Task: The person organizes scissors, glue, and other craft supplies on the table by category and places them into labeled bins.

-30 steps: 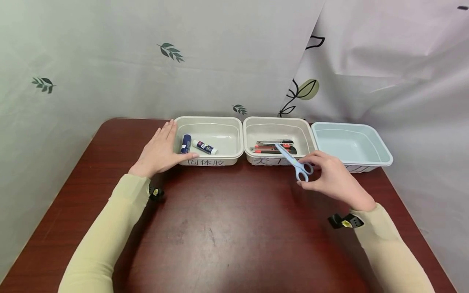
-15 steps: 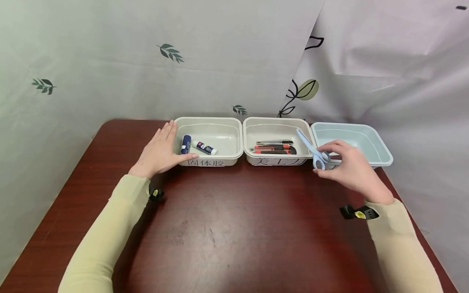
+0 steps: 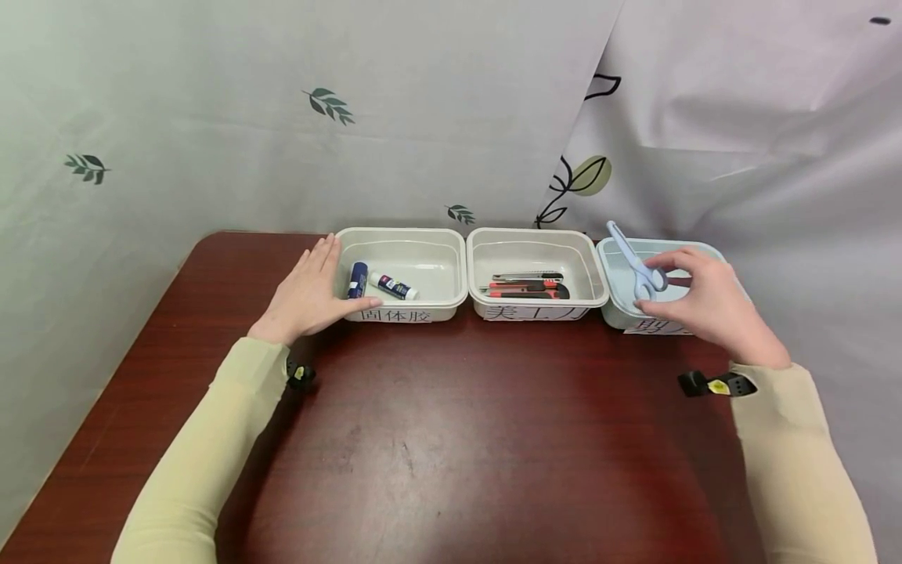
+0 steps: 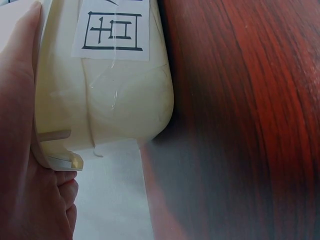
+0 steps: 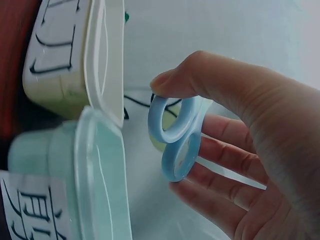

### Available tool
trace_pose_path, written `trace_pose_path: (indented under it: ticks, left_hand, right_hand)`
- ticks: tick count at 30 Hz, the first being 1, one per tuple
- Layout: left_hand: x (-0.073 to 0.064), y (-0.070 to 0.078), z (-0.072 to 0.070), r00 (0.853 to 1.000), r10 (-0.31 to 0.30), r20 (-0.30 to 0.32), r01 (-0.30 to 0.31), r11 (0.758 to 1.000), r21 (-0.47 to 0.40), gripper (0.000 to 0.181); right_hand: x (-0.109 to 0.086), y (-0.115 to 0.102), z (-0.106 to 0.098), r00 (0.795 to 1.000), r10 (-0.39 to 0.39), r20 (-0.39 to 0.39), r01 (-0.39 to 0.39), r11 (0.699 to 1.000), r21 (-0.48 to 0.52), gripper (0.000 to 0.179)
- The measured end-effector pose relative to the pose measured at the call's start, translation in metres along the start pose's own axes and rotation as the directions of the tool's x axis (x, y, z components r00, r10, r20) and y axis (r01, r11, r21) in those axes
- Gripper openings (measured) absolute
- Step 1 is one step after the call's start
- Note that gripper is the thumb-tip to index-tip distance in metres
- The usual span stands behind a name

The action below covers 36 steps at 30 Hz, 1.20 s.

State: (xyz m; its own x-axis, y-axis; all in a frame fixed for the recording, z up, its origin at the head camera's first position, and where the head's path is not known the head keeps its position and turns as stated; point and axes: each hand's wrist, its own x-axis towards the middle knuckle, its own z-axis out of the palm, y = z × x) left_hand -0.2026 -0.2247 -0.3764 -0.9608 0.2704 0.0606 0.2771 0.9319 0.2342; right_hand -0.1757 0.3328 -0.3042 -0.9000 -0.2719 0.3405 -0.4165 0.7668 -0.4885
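Light blue scissors (image 3: 640, 270) are pinched by their handle loops between the thumb and fingers of my right hand (image 3: 698, 298). They are over the pale blue bin (image 3: 615, 313), blades pointing up and away to the left. In the right wrist view the scissors' loops (image 5: 172, 132) show above the bin's rim (image 5: 102, 165). My left hand (image 3: 303, 290) rests on the left end of the left cream bin (image 3: 444, 305), fingers straight, thumb along its front rim. In that bin lie two glue sticks (image 3: 358, 280), dark blue, one with a white end.
Between the two outer bins stands another cream bin (image 3: 597, 298) with several utility knives (image 3: 524, 286) in it. All three bins line the back edge of the dark red wooden table (image 3: 451, 439), with labels on their fronts. A patterned curtain (image 3: 395, 117) hangs close behind.
My right hand has carried the scissors rightward, from over the middle bin to over the pale blue bin. My left hand has stayed on the left bin.
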Motion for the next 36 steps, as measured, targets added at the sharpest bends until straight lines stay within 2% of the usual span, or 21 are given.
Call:
trace_pose_path:
  ticks: [6, 12, 23, 27, 31, 36]
  left_hand:
    - [0.000, 0.001, 0.000, 1.000, 0.007, -0.011, -0.007, 1.000, 0.006, 0.127]
    - [-0.001, 0.002, -0.001, 1.000, 0.006, -0.007, -0.006, 1.000, 0.000, 0.127]
    - [-0.001, 0.001, -0.001, 1.000, 0.004, 0.001, -0.004, 1.000, -0.003, 0.127]
    - [-0.001, 0.001, -0.001, 1.000, 0.006, 0.002, -0.006, 1.000, -0.001, 0.127]
    - [0.000, 0.001, -0.001, 1.000, 0.005, 0.001, -0.005, 1.000, -0.003, 0.126]
    - [-0.001, 0.001, 0.000, 1.000, 0.001, -0.004, -0.001, 1.000, -0.005, 0.126]
  right_hand:
    - [0.006, 0.016, -0.012, 0.998, 0.063, 0.010, -0.061, 0.994, -0.095, 0.056]
    - [0.013, 0.034, -0.020, 0.991, 0.119, 0.055, -0.109, 0.983, -0.150, 0.056]
    - [0.020, 0.061, -0.031, 0.979, 0.173, 0.105, -0.150, 0.968, -0.201, 0.052]
    - [0.021, 0.069, -0.032, 0.966, 0.210, 0.150, -0.176, 0.961, -0.214, 0.052]
    - [0.022, 0.078, -0.030, 0.952, 0.240, 0.191, -0.199, 0.957, -0.212, 0.054]
    - [0.025, 0.087, -0.024, 0.951, 0.233, 0.204, -0.190, 0.959, -0.212, 0.051]
